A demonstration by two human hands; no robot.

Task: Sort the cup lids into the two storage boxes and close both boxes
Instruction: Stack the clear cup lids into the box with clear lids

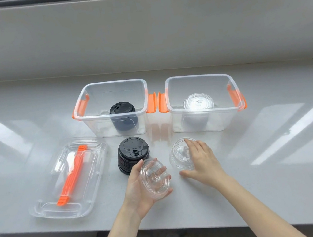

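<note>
Two clear storage boxes with orange latches stand open side by side. The left box (83, 116) holds a stack of black lids (121, 111); the right box (171, 104) holds a stack of clear lids (198, 102). In front of the left box stands a stack of black lids (133, 154) on the counter. My left hand (139, 188) holds a clear lid (155, 178) tilted above the counter. My right hand (202, 159) rests on a small stack of clear lids (179, 155) on the counter, fingers spread over it.
The two clear box covers (50, 208) lie stacked at the left of the counter, with an orange handle (72, 175) on top. The counter's front edge (166, 228) runs just below my forearms. A wall and window sill rise behind the boxes.
</note>
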